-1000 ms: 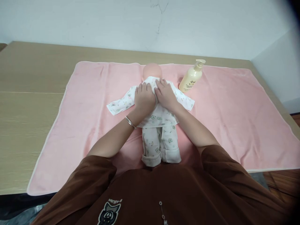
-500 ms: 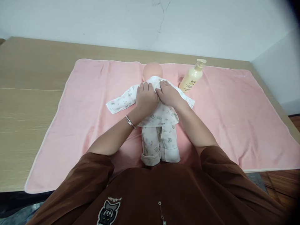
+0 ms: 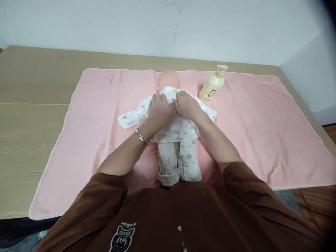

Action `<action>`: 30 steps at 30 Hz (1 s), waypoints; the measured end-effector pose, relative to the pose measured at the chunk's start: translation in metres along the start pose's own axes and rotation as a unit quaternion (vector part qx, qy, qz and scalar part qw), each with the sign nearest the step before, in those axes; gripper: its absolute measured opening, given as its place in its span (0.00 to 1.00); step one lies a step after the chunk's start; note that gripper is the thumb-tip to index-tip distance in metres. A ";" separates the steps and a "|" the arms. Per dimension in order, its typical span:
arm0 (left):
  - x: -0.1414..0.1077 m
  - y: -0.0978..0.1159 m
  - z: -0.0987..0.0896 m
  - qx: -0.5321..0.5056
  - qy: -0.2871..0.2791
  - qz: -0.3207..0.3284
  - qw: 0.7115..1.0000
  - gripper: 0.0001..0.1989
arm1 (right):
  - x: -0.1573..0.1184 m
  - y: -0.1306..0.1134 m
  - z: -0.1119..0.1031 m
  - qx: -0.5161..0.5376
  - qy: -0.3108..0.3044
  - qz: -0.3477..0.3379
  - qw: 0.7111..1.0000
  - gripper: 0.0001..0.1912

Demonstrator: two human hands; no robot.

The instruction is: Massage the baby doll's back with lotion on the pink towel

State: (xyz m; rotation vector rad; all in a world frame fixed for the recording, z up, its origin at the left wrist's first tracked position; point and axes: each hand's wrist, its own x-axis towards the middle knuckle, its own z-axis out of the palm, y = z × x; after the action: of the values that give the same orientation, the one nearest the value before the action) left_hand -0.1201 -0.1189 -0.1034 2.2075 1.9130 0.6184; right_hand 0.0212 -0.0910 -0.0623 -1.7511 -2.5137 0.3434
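A baby doll (image 3: 168, 79) lies with its bald head toward the wall and no face showing, so it appears to be on its front. It wears a white printed top (image 3: 174, 131) and matching trousers (image 3: 168, 159) with rolled cuffs. My left hand (image 3: 160, 111) rests flat on the left side of its upper back, fingers stretched toward the head. Beside it, my right hand (image 3: 187, 105) lies on the right side of the upper back, fingers extended and slightly bent. Both hands press on the cloth and grasp nothing.
Under the doll a pink blanket (image 3: 91, 122) covers much of the wooden table (image 3: 31, 87). A pale yellow pump bottle (image 3: 212, 85) stands on the blanket right of the doll's head. Behind the table rises a white wall (image 3: 118, 28).
My left hand has slid slightly outward to the left, widening the gap between the hands. The right hand stays on the doll's back. The whole view has shifted a little.
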 end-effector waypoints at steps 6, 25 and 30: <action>0.005 -0.001 -0.003 0.013 -0.011 0.001 1.000 0.26 | 0.013 0.009 0.010 0.009 -0.005 0.002 1.000 0.35; 0.017 -0.010 0.004 0.002 0.005 -0.023 1.000 0.28 | 0.018 0.013 0.019 0.091 0.057 -0.007 0.994 0.32; 0.004 0.001 0.001 0.017 0.022 -0.007 1.000 0.27 | 0.019 0.017 0.015 0.075 0.070 -0.022 0.994 0.29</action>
State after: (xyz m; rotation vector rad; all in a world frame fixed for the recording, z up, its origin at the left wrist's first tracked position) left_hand -0.1180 -0.1155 -0.1034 2.2174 1.9734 0.6413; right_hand 0.0276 -0.0698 -0.0817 -1.6039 -2.3584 0.3810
